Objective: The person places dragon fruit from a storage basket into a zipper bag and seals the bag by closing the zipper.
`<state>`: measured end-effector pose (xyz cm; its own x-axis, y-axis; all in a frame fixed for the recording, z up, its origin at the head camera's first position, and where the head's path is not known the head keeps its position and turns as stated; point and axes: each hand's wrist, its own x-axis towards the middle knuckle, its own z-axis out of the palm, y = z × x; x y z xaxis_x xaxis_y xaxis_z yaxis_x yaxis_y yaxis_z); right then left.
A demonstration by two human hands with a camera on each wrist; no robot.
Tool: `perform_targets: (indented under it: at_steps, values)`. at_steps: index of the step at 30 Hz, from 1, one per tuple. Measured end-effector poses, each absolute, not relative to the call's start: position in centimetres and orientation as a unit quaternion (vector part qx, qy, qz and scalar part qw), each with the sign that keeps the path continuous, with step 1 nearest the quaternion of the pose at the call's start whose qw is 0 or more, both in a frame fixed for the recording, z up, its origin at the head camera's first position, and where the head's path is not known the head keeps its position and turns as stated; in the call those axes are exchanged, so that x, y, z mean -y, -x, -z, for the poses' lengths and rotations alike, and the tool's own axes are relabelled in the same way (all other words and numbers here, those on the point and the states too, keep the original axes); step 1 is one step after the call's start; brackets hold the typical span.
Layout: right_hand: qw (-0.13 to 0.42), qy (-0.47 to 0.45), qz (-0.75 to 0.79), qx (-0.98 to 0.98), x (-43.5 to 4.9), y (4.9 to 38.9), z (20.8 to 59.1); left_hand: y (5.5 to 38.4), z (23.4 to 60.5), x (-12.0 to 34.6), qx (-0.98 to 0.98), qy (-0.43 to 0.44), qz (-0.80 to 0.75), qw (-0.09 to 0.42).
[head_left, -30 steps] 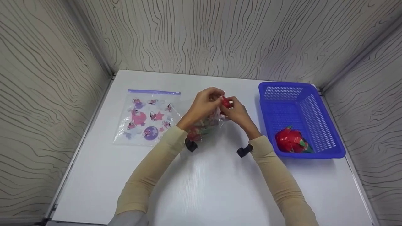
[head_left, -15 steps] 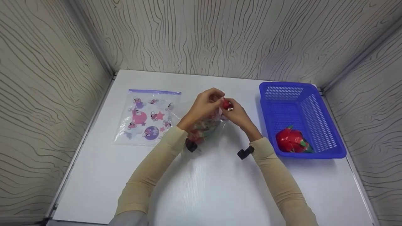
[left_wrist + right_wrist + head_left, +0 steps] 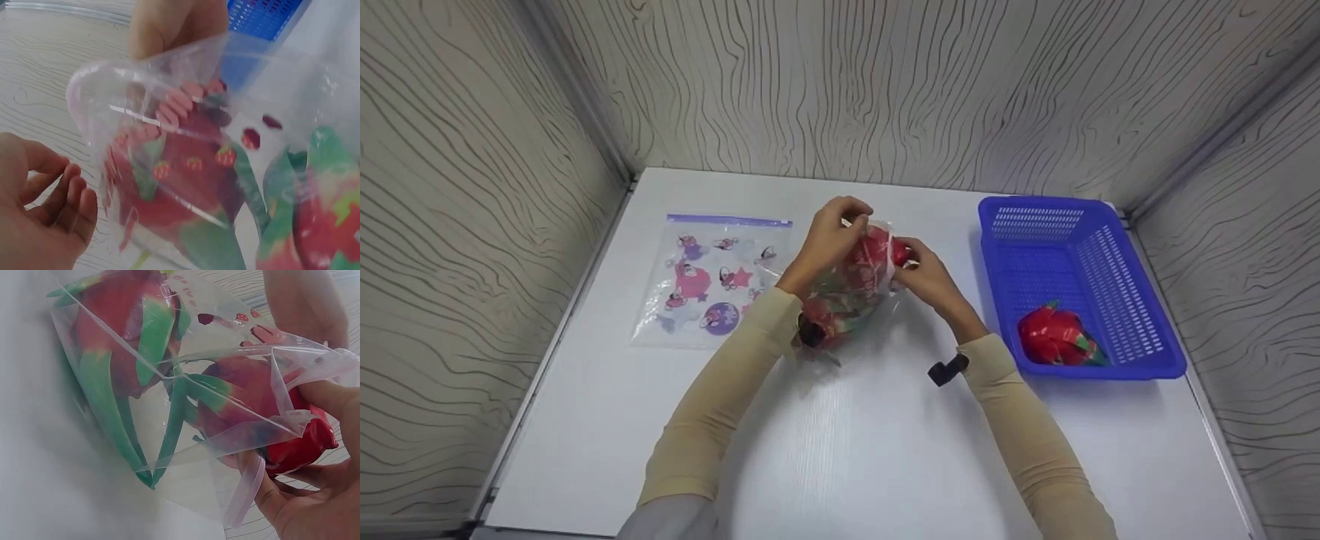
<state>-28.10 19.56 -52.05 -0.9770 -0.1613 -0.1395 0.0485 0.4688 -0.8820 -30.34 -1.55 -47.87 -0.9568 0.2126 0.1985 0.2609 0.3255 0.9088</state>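
Note:
A clear zip bag (image 3: 194,163) with red strawberry prints stands between the hands. My right hand (image 3: 930,281) grips a red dragon fruit (image 3: 304,444) at the bag's mouth; the fruit's rounded end sticks out and its green-leafed part lies inside. Thumb and fingers (image 3: 332,402) are around that end, against the bag's pale zip edge. Deeper in the bag rests another dragon fruit (image 3: 121,332), red with long green leaves. My left hand (image 3: 826,244) holds nothing, its fingers (image 3: 73,197) loosely bent just beside the bag, thumb near the fingertips.
To the left a flat clear bag (image 3: 712,281) with pink and purple prints and a purple zip lies on the white table (image 3: 840,457). At the right stands a blue plastic basket (image 3: 1140,300) with a dragon fruit (image 3: 1054,335) inside. Patterned panels (image 3: 840,90) enclose the table.
My left hand has let go of the bag's mouth and moved left. The dragon fruit in my right hand now sits deeper in the bag, and the bag shows more fully.

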Motion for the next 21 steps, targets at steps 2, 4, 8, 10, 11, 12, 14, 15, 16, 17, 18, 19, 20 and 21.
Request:
perform_targets:
  at_steps: [2, 4, 8, 10, 11, 12, 14, 15, 16, 17, 18, 19, 20, 21]
  values:
    - [0.102, 0.039, 0.519, -0.848, -19.6, 28.1, 52.2, 30.8, 48.1, 1.7, 0.824, 0.145, 0.547, 0.023]
    - [0.101, 0.045, 0.524, -0.844, -19.6, 28.1, 52.4, 31.1, 48.3, 1.7, 0.835, 0.144, 0.531, 0.014]
    - [0.102, 0.060, 0.525, -0.843, -19.7, 28.0, 52.5, 31.6, 48.7, 1.7, 0.846, 0.131, 0.517, -0.025]
    - [0.105, 0.065, 0.525, -0.842, -19.7, 28.0, 52.6, 31.7, 48.9, 1.5, 0.840, 0.120, 0.527, -0.057]
    - [0.106, 0.067, 0.526, -0.841, -19.7, 28.0, 52.6, 31.8, 48.9, 1.4, 0.835, 0.115, 0.533, -0.072]
    - [0.108, 0.069, 0.526, -0.841, -19.7, 28.0, 52.6, 31.8, 49.0, 1.3, 0.830, 0.108, 0.540, -0.087]
    - [0.110, 0.071, 0.527, -0.840, -19.6, 27.9, 52.6, 31.9, 49.0, 1.2, 0.818, 0.094, 0.556, -0.112]
    - [0.110, 0.070, 0.527, -0.840, -19.6, 27.9, 52.6, 31.9, 49.0, 1.1, 0.813, 0.087, 0.563, -0.122]
    - [0.111, 0.069, 0.525, -0.841, -19.7, 27.9, 52.7, 31.9, 48.9, 1.1, 0.810, 0.081, 0.567, -0.129]
    - [0.111, 0.069, 0.525, -0.841, -19.6, 27.9, 52.6, 31.9, 48.9, 1.0, 0.808, 0.075, 0.569, -0.134]
    - [0.111, 0.070, 0.523, -0.842, -19.7, 27.8, 52.7, 31.9, 48.9, 1.0, 0.806, 0.070, 0.571, -0.138]
    - [0.111, 0.071, 0.522, -0.843, -19.7, 27.8, 52.7, 32.0, 48.8, 1.0, 0.806, 0.066, 0.572, -0.141]
    - [0.112, 0.070, 0.522, -0.843, -19.7, 27.8, 52.7, 32.0, 48.8, 1.0, 0.805, 0.063, 0.572, -0.143]
    - [0.114, 0.070, 0.520, -0.844, -19.7, 27.8, 52.7, 31.9, 48.8, 1.0, 0.805, 0.061, 0.572, -0.146]
